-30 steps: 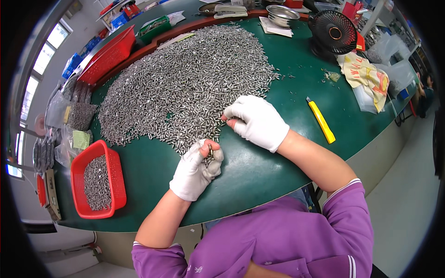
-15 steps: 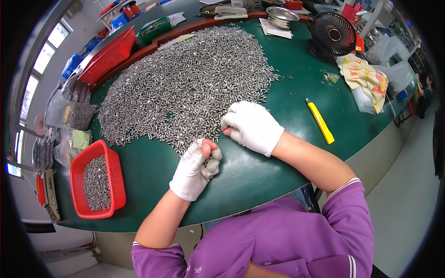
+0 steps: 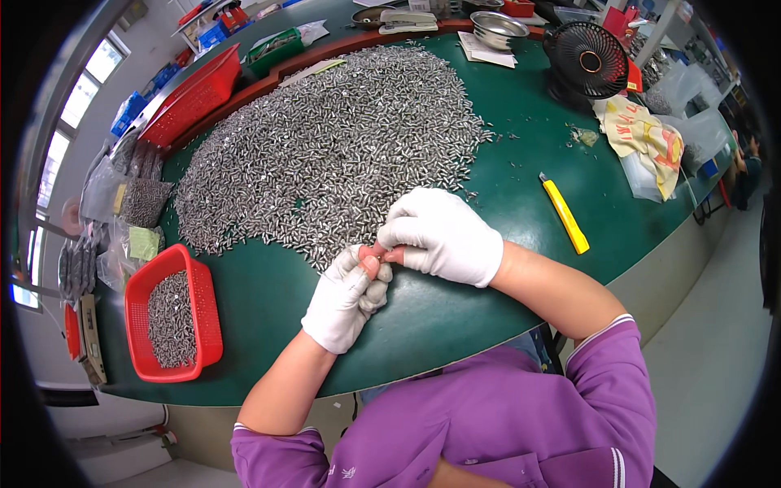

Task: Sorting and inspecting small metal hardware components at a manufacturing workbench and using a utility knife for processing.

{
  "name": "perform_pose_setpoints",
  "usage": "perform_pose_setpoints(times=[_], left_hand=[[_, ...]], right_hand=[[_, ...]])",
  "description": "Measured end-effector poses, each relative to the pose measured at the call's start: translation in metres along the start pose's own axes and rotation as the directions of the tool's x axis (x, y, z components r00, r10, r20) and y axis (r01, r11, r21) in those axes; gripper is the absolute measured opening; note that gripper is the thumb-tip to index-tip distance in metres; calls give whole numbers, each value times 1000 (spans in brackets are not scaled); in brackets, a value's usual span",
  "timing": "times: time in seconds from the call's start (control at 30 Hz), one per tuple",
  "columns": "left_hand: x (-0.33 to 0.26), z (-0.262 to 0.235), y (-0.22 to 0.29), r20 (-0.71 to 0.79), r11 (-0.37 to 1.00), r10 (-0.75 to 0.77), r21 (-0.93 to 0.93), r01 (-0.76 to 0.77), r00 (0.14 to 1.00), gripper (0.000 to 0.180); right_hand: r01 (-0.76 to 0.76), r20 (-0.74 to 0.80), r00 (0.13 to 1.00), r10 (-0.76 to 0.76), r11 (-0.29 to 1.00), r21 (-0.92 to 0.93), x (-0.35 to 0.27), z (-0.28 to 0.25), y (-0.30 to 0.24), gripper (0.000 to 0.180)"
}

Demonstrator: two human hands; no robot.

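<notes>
**Both hands at near edge of screw pile: position and grip**

Table (image 3: 521,195): green top, curved near edge. Most of its far-left half is covered by the pile of small metal screws (image 3: 325,146), a flat grey spread running from far centre down toward the person. The pile's near edge lies just beyond and to the left of both hands; the closest loose pieces are touching or almost touching the knuckles.

Red basket (image 3: 172,319): sits left of the left forearm, near the table edge, partly filled w/ the same grey pieces. Well apart from the hands.

Yellow knife (image 3: 565,213): lies right of the right hand, long axis running away from the person and slightly left. Not touched.

Black fan (image 3: 591,58) and steel bowl (image 3: 498,29): far right, out of reach zone.

Right hand (image 3: 443,234): white glove, palm down, fingers curled together. Bare pink fingertips show at the pinch point, meeting the left hand. It is the hand nearer the pile's edge.

Left hand (image 3: 348,297): white glove, loosely fisted, thumb side up, thumb and forefinger pinched against the right fingertips. A small piece appears to be held btw the two hands, but it is too small to tell for certain.
</notes>
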State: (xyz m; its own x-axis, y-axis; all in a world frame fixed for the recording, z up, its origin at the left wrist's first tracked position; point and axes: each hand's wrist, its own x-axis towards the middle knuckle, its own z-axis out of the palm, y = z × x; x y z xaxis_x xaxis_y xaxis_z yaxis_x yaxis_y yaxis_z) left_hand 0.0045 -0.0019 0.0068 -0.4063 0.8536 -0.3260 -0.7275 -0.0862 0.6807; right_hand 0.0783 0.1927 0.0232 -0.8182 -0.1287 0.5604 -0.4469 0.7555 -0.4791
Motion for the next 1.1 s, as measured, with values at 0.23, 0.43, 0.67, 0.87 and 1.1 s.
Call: perform_pose_setpoints(times=[0.23,0.43,0.67,0.87,1.1], left_hand=[[0,-2,-2,7,999,18,31,-19,1000,13],[0,-2,-3,-21,996,34,87,-32,999,11],[-1,-1,-3,-37,993,57,106,-52,998,11],[-1,-3,-3,-14,989,75,132,-73,997,10],[1,-5,-2,6,991,62,114,-62,998,12]], right_hand=[[12,-23,1000,-13,997,-72,0,0,-6,13],[5,2,1000,-5,990,-138,2,-1,-10,13],[-125,-130,988,82,925,-359,5,-27,-1,10],[-436,-199,886,420,604,-668,-10,-57,24,18],[-243,-123,969,215,922,-302,-1,-41,12,23]])
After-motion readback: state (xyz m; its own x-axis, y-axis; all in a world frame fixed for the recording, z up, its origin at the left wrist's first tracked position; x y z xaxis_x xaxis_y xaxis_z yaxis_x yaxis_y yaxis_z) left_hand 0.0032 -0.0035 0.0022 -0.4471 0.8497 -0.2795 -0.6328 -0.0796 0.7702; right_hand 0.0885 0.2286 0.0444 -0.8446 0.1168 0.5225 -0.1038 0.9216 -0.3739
